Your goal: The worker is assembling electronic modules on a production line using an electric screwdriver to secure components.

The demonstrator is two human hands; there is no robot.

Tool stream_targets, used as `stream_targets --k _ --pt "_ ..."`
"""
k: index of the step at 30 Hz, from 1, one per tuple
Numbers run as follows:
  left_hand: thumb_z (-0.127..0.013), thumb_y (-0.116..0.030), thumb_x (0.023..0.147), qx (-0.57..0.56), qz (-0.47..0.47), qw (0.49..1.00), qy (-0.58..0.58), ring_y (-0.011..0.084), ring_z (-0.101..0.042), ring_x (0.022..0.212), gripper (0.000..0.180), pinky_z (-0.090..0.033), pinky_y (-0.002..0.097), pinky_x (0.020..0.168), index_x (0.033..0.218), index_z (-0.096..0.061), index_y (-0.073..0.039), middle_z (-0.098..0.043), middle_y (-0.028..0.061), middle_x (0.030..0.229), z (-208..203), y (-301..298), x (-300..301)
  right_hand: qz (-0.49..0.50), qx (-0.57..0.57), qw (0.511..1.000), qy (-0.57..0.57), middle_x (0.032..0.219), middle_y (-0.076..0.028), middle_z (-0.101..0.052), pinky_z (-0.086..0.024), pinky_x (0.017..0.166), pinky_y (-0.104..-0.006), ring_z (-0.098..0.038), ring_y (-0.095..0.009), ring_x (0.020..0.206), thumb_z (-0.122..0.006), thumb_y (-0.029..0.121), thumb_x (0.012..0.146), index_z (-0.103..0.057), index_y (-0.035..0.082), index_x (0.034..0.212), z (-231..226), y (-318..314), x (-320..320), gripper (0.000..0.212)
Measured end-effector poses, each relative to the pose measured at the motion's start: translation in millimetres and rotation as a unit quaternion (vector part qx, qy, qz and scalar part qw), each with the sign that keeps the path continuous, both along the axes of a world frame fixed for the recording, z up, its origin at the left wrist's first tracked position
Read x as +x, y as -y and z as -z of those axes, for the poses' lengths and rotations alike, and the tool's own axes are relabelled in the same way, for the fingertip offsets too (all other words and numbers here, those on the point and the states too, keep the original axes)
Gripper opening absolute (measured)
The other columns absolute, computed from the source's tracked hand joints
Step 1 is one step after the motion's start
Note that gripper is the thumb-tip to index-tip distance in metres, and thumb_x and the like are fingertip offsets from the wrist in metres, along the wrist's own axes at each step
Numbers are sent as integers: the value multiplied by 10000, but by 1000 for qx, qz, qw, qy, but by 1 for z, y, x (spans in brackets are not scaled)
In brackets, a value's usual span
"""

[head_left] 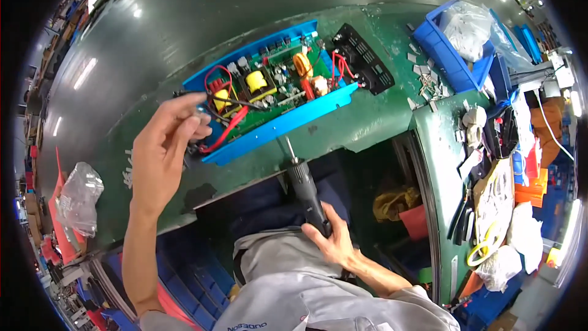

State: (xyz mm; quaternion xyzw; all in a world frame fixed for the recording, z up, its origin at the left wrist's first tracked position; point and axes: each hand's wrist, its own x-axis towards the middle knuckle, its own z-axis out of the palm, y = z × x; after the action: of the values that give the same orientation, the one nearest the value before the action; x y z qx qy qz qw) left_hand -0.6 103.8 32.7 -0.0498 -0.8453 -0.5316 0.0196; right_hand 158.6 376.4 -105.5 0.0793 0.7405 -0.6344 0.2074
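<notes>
Currently, the right hand is wrapped around the lower end of a black cylindrical screwdriver with a ribbed collar and a thin silver bit, which points up towards the near wall of a bright blue open metal housing. That housing sits on the dark green surface ahead of the person, slanting up to the right, and carries a green circuit board crowded with parts, among them a yellow-wrapped transformer and a copper-coloured coil. The left hand is at the housing's left end, its thumb and fingers bent and narrowly spaced beside a thick red wire; whether something small is pinched there, I cannot tell. Beyond the right end stands a black slotted panel, with thin red wires running between it and the board. Farther right, small flat grey pieces lie scattered near a blue plastic bin holding a clear plastic bag. A crumpled transparent bag lies at far left.
</notes>
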Motion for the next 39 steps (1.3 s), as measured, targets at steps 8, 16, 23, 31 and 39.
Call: stream_targets --k 8,16,23,31,39 --pt "-692 -98 960 -231 29 962 -140 226 -728 785 120 -550 296 690 1050 -685 -19 -734 101 942 5 -33 4 -36 -6 999 14 837 -31 -622 -454 682 -297 -533 -117 727 -404 378 1084 -486 -1 1439 -21 -14 -14 526" --pt "-773 -79 797 -393 86 876 -266 278 -637 1072 141 -497 399 937 912 -698 -52 -686 62 1163 23 -44 -19 -54 3 998 -10 843 -39 -631 -439 675 -304 -524 -127 708 -204 470 1110 -485 -19 1439 -21 -24 -17 654" --pt "-784 -79 763 -407 148 866 -251 288 -584 1201 126 -444 446 1077 798 -696 5 -636 84 1292 30 -45 -39 -77 8 997 4 825 -41 -626 -436 678 -300 -519 -124 714 -198 494 1107 -484 -35 1434 -18 -26 -23 684" --pt "-761 -69 774 -369 177 887 -215 289 -567 1243 101 -424 471 1119 798 -695 4 -605 111 1365 38 -43 -47 -66 -12 998 8 825 -34 -626 -426 669 -288 -510 -109 706 -220 560 1091 -482 -42 1433 -17 -23 -30 740" --pt "-754 -61 781 -352 200 899 -168 300 -521 1327 127 -369 481 1154 874 -673 -29 -553 124 1459 38 -41 -50 -63 -191 968 153 765 -66 -640 -450 639 -286 -564 -120 675 -221 634 1063 -556 -69 1329 -15 -27 -40 822"
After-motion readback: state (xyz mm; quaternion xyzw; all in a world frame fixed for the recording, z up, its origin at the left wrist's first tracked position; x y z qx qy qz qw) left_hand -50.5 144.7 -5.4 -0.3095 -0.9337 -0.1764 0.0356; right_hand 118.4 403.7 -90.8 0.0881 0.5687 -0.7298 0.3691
